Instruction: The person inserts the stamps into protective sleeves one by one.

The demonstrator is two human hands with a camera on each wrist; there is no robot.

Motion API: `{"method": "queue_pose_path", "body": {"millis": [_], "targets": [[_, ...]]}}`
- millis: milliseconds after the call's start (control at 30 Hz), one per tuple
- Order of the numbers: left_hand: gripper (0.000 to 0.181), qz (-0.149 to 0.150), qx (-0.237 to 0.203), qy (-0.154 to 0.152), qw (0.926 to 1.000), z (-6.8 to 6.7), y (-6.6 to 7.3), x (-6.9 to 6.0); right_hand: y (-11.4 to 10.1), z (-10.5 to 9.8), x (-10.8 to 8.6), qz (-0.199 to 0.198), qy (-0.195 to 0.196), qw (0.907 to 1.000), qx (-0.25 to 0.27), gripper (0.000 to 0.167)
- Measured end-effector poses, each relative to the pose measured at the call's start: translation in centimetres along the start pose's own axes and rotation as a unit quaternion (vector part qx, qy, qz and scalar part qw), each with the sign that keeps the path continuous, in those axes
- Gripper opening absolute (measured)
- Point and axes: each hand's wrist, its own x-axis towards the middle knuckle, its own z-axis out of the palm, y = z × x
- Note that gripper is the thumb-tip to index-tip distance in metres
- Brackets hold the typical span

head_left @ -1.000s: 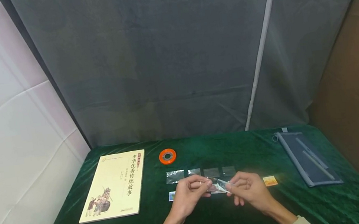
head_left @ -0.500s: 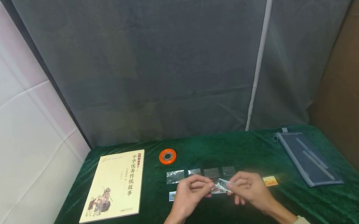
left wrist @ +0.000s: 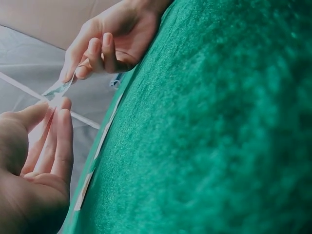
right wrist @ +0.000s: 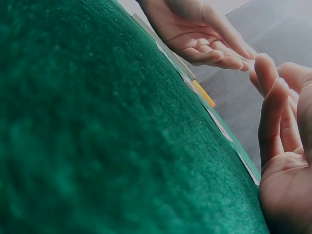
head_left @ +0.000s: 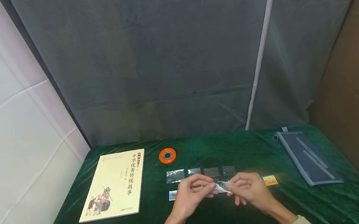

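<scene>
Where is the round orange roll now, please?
The roll lies left of centre in the head view, on green velvet cloth, right of the cream paperback book.

Clear plastic piece (head_left: 222, 187), pinched midair

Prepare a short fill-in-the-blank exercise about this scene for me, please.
Of the left hand and right hand, ____ pinch the clear plastic piece.
The outer rim of the roll is coloured ____.
The book lies to the ____ of the roll.
The pouch lies to the ____ of the hands.

Missing words: both; orange; left; right.
</scene>
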Motion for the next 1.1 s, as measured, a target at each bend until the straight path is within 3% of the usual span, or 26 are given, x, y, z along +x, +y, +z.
{"method": "queue_pose_path", "body": {"millis": [200,733,1100], "targets": [[0.025,0.018,0.016,0.008,0.9997,0.33,-0.03,0.01,-0.21,0.01,0.0,0.001,0.004,1.0,0.005,0.004],[0.022,0.021,0.045,0.034,0.9982,0.75,-0.08,-0.16,-0.19,-0.02,-0.13,0.013,0.004,0.9996,0.023,0.008],[0.023,0.014,0.024,0.038,0.9989,0.79,-0.28,-0.02,-0.41,0.03,-0.05,0.015,0.007,0.9995,0.027,0.008]]}}
